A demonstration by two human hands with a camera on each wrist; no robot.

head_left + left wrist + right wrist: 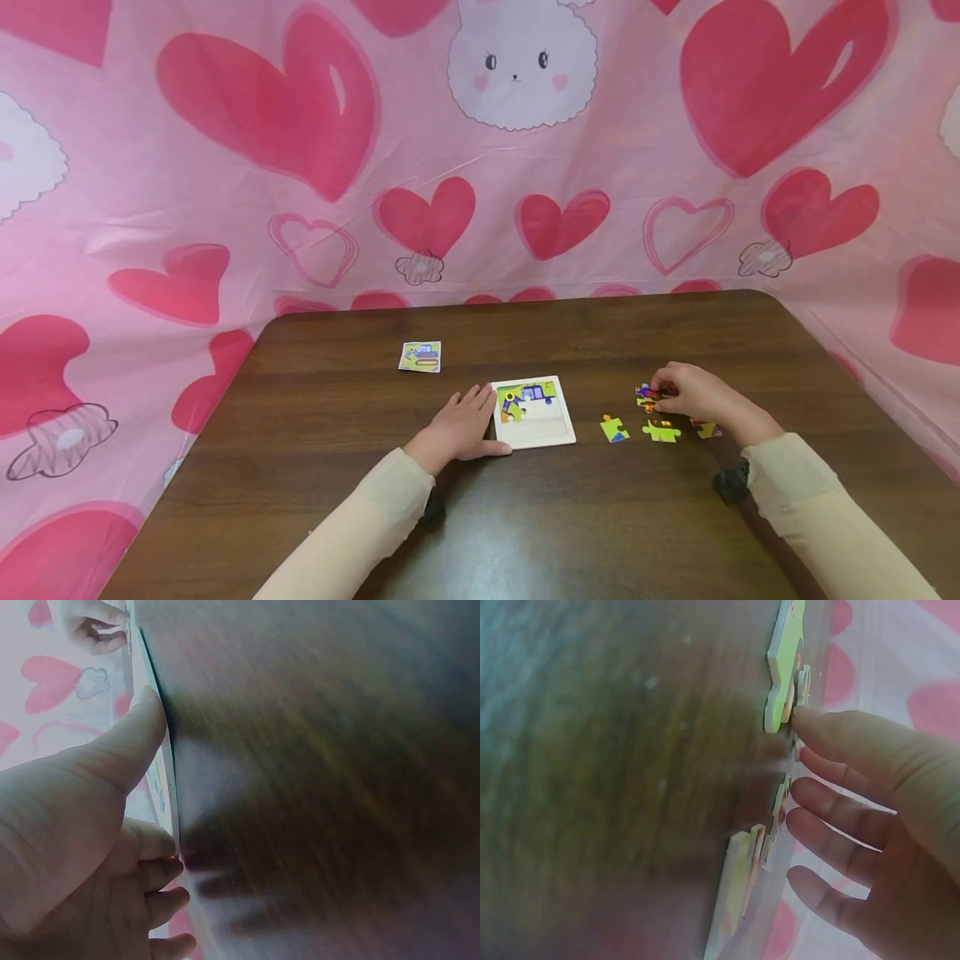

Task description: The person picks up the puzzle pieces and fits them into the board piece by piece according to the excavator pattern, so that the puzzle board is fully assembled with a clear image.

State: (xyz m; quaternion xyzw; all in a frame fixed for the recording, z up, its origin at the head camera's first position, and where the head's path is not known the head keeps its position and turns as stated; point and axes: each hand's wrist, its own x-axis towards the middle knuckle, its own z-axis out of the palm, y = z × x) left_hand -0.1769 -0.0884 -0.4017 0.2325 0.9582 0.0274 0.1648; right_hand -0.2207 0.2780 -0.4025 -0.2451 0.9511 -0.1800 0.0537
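A white puzzle tray (542,443) lies near the middle of the table, its upper and left parts filled with a blue and orange vehicle picture. My left hand (459,427) rests along the tray's left edge, fingers extended and thumb at the lower corner; the left wrist view shows the thumb (142,739) against the tray's side. To the right, my right hand (701,398) pinches a purple and orange puzzle piece (643,393) between thumb and fingers, low at the table. Around it lie a green and blue piece (614,428), a green piece (662,431) and a partly covered piece (705,428).
A small square picture card (421,356) of a blue vehicle lies at the back left of the brown wooden table (337,400). A pink cloth (495,167) with hearts hangs behind and beside the table.
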